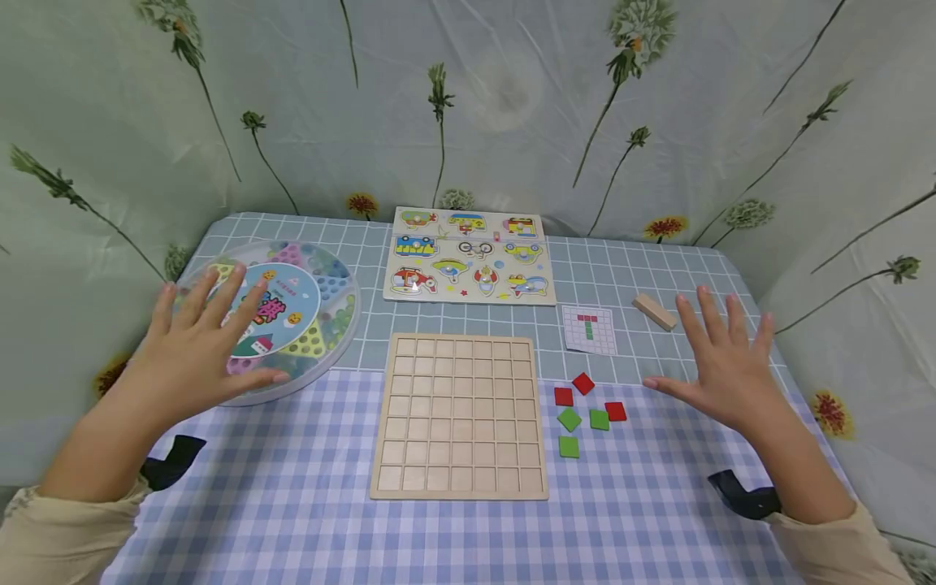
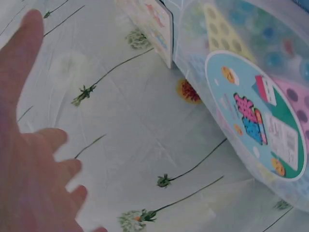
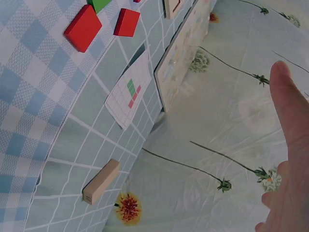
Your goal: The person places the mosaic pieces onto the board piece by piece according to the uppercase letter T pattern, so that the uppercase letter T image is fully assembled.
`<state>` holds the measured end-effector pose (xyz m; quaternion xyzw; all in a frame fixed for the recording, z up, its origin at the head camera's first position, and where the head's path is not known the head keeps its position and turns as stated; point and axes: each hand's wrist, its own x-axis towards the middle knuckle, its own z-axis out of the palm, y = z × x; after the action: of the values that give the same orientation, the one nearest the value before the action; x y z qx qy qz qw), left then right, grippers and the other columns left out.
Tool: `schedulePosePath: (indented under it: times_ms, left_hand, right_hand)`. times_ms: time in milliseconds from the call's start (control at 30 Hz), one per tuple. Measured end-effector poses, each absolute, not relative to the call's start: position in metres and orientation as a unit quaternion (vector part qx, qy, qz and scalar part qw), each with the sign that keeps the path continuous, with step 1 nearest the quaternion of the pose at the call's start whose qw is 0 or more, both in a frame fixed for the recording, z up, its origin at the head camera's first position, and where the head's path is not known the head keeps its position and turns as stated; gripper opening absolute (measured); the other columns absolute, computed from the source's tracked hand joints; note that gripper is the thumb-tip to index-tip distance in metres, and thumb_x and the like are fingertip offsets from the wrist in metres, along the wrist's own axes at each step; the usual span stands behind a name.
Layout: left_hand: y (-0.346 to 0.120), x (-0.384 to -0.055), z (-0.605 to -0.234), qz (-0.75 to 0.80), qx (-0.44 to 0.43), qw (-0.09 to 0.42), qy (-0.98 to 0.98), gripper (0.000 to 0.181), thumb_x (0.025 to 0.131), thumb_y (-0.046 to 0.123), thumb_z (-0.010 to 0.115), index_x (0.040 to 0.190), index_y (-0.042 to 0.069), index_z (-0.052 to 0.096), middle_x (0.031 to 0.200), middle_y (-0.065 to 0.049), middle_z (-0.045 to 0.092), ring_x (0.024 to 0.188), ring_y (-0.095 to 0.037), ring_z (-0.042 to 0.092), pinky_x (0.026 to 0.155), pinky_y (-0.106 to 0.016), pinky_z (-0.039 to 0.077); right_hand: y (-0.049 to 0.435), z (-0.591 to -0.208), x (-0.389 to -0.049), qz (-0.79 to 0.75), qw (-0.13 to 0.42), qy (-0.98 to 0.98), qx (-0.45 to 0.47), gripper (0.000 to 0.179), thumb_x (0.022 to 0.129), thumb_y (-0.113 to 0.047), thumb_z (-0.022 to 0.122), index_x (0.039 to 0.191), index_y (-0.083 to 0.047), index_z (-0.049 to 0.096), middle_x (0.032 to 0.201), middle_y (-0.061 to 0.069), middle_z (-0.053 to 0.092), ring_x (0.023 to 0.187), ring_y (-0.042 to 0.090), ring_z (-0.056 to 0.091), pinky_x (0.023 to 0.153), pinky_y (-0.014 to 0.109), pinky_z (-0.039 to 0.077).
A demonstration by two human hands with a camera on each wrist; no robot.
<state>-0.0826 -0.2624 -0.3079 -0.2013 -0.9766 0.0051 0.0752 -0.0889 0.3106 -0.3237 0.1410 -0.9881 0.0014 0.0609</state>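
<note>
From my end: round clear plastic case (image 1: 342, 321) carries blue oval paper label (image 1: 298, 284) with large Chinese characters (image 2: 245, 107) in pink and blue; I can't make them out for certain. White rectangular sticker (image 2: 285, 140) on same label shows print, barcode-like, too blurred for me to read. White gridded paper card (image 1: 601, 333) shows capital-T figure (image 1: 588, 323), red bar over green stem. Pale rectangular wooden block (image 1: 654, 312): small dark mark (image 3: 88, 197) on end face, illegible to me.
</note>
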Motion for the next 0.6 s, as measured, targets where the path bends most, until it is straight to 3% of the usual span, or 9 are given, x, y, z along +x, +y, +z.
schedulePosePath:
  times_ms: [100, 333, 600]
  left_hand:
    - [-0.259, -0.081, -0.315, -0.022, -0.244, 0.107, -0.964, 0.106, 0.071, 0.065, 0.059, 0.146, 0.015, 0.004, 0.150, -0.011, -0.001, 0.134, -0.030, -0.007, 0.102, -0.053, -0.007]
    - [-0.233, -0.071, -0.346, -0.102, -0.306, 0.168, -0.931, 0.102, 0.074, 0.076, 0.038, 0.144, 0.006, 0.015, 0.148, -0.015, 0.008, 0.133, -0.033, 0.008, 0.106, -0.046, 0.006]
    - [-0.195, -0.049, -0.390, -0.179, -0.286, 0.108, -0.935, 0.111, 0.067, 0.070, 0.057, 0.144, 0.004, 0.011, 0.149, -0.013, 0.007, 0.133, -0.031, 0.010, 0.106, -0.042, 0.011]
  right_hand:
    - [0.308, -0.325, -0.090, 0.024, 0.079, -0.984, 0.158, 0.117, 0.063, -0.058, 0.070, 0.146, -0.012, 0.000, 0.148, 0.018, -0.003, 0.131, 0.039, -0.008, 0.096, 0.060, -0.014]
    - [0.294, -0.333, -0.094, 0.156, 0.107, -0.964, 0.187, 0.119, 0.056, -0.028, 0.086, 0.144, -0.004, 0.011, 0.145, 0.022, 0.014, 0.132, 0.039, 0.007, 0.101, 0.059, 0.006]
    - [0.275, -0.355, -0.093, 0.262, 0.102, -0.940, 0.192, 0.118, 0.056, -0.009, 0.086, 0.146, -0.014, 0.009, 0.145, 0.016, 0.020, 0.130, 0.036, 0.018, 0.094, 0.060, 0.024]
